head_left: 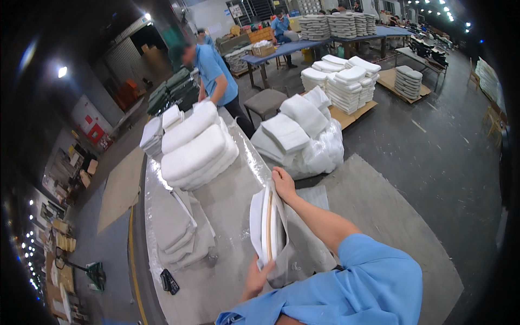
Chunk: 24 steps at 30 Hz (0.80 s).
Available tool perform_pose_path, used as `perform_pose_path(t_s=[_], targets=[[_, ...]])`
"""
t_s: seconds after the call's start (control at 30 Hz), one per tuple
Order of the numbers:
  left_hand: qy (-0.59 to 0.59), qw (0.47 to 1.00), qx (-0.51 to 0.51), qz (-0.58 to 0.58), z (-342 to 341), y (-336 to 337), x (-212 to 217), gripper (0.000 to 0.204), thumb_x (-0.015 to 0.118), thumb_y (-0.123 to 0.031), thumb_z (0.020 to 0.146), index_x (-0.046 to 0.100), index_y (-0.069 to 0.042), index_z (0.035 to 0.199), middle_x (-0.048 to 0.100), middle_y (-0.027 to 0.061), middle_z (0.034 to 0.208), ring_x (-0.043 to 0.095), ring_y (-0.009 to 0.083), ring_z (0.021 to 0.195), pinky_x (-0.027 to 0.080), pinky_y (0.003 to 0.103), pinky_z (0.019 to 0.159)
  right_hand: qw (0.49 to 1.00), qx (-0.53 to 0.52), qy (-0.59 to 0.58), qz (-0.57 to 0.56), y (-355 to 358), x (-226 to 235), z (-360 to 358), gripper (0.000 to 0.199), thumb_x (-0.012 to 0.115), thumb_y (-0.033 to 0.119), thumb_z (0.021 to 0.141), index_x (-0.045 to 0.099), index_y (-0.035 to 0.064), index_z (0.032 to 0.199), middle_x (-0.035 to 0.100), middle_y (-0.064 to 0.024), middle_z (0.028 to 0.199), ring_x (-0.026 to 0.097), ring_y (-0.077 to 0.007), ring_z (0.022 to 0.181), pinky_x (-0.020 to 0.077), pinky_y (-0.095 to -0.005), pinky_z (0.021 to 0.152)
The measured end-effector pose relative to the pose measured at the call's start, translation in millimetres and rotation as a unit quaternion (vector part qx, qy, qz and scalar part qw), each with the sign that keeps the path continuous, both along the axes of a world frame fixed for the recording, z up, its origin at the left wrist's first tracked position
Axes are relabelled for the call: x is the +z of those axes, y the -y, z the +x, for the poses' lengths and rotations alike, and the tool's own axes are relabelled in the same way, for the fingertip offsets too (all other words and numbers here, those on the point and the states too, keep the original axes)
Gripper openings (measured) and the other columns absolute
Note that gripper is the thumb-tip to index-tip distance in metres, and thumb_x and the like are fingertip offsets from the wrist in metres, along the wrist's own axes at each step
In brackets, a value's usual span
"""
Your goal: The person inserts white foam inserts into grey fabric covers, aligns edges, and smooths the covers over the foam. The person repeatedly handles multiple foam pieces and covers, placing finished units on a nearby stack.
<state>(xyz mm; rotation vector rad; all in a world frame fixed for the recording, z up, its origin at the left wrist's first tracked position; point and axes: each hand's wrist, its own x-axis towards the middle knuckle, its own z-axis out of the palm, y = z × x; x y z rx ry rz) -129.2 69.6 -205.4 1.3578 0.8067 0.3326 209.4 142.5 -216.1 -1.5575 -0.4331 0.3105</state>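
A cushion [262, 227] stands on edge on the table in front of me, its white padding and a tan strip showing lengthwise through the opening of a light grey fabric cover [281, 260]. My right hand [283, 183] is closed on the far end of the cover, fingertips at its upper edge. At the near end, my left hand [257, 277] grips the cushion's side, thumb against the cover. To the left lie grey fabric pieces [172, 221] in a loose stack. Beyond them, thick white pads [195, 154] are piled up.
The long table [230, 214] has a plastic-covered edge. A small black object [169, 282] lies near its left side. White pads in a plastic bag [319, 149] stand right of the table, by a stool [264, 102]. A co-worker in blue [214, 73] stands at the far end.
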Motion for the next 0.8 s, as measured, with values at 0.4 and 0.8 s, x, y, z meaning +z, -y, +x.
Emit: perform_pose_path(t_s=[0.4,0.8], targets=[[0.084,0.983,-0.023,0.161,198,-145,13,0.054,0.061,-0.002,0.097,0.052,0.001,0.150,0.064,0.0140,0.139,0.062,0.0225,0.124,0.048,0.037,0.108,0.991,0.120,0.043,0.032,39,-5,-25,0.094,0.081,0.026,0.084,0.034,-0.0015,0.161,0.055,-0.0249,0.148,0.059,-0.0366,0.132,0.0487,-0.0440,0.110],[0.059,0.978,-0.074,0.185,268,-189,-2,0.033,0.069,-0.010,0.093,0.076,-0.005,0.124,0.069,0.0054,0.115,0.067,0.0176,0.105,0.053,0.032,0.093,0.954,0.107,0.150,-0.236,34,28,10,0.068,0.080,0.035,0.080,0.062,-0.0022,0.134,0.071,-0.0269,0.119,0.070,-0.0403,0.111,0.0551,-0.0465,0.097]])
